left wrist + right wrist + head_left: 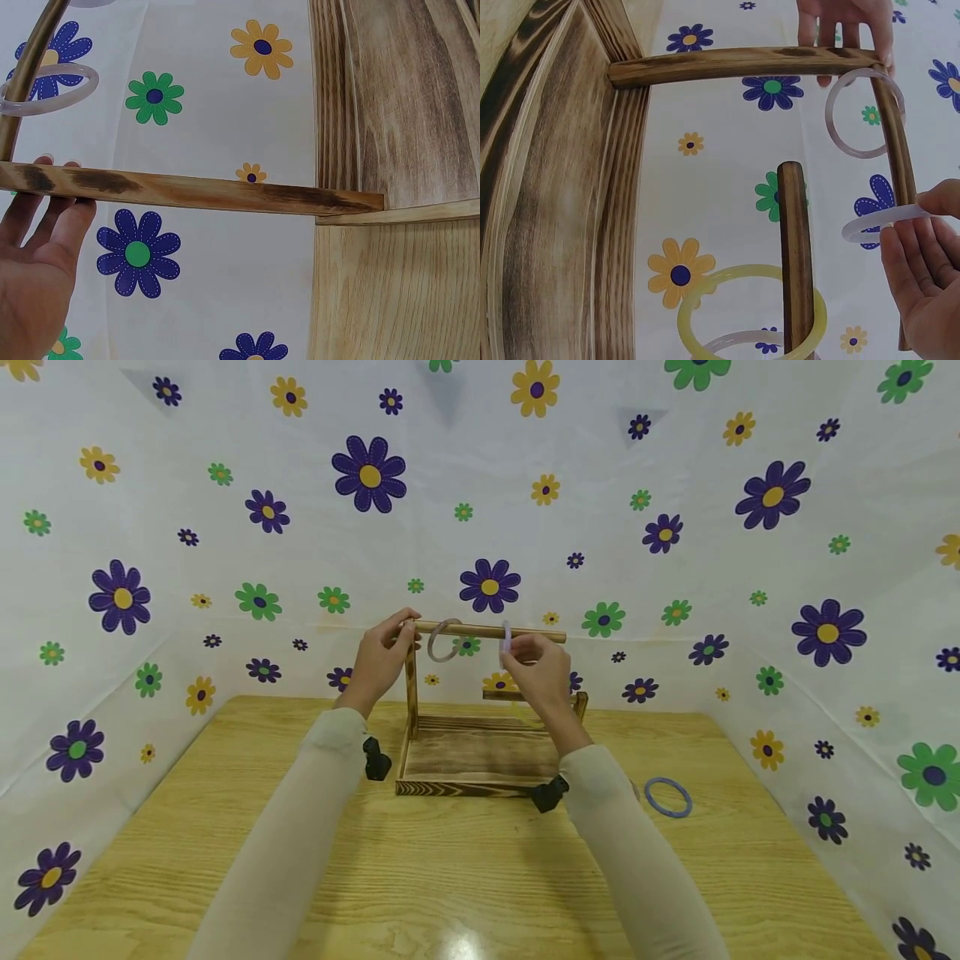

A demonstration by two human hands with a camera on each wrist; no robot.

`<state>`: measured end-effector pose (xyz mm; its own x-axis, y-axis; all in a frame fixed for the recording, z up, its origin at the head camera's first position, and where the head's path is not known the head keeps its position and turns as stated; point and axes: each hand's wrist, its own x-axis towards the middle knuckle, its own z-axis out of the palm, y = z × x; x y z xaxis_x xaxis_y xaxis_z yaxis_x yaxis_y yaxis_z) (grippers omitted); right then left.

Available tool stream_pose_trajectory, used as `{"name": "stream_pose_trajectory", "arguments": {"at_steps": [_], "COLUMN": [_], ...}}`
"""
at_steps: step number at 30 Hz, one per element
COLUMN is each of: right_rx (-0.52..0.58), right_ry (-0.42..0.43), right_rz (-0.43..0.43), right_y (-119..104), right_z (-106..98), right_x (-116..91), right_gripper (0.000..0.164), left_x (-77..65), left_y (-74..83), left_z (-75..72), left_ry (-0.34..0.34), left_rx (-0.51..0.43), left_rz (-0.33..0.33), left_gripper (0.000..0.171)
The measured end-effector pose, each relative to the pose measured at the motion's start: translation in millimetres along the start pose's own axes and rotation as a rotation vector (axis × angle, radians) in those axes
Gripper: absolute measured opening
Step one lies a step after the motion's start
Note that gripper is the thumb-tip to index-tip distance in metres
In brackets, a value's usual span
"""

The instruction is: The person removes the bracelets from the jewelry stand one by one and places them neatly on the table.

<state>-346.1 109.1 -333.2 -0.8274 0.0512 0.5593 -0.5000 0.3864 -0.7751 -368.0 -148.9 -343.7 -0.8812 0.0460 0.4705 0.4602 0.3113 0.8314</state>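
Note:
A wooden rack [480, 758] with two rods stands on the table. My left hand [378, 660] grips the top of its left post [187, 190], where the upper rod [480, 631] begins. With thumb and fingers, my right hand [542, 672] pinches a pale lavender bangle [870, 220], which encircles that rod around its middle. Closer to the left post, a pinkish-grey bangle [840, 135] hangs from the same rod. On the lower rod [795, 240] are a yellow bangle [690, 315] and, partly cut off by the frame, a pale bangle [735, 339].
A blue bangle [670, 813] lies flat on the wooden table [465, 877], right of the rack. A flower-patterned sheet [450, 552] surrounds the back and sides. Black wrist cameras [551, 795] sit by each forearm, in front of the rack's base.

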Motion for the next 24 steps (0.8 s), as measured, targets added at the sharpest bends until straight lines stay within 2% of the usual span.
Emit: {"name": "stream_pose_trajectory", "arguments": {"at_steps": [12,24], "right_rx": [0.005,-0.019], "right_ry": [0.006,0.008], "right_rz": [0.029,0.020], "right_y": [3,3], "right_z": [-10,-18], "right_x": [-1,-1], "right_gripper": [0.018,0.017], "left_x": [-1.1,0.2], "left_y": [1.8,1.4], "left_z": [0.7,0.8], "left_ry": [0.002,0.003], "left_rx": [0.018,0.009], "left_rz": [0.006,0.015], "left_gripper": [0.045,0.044]}}
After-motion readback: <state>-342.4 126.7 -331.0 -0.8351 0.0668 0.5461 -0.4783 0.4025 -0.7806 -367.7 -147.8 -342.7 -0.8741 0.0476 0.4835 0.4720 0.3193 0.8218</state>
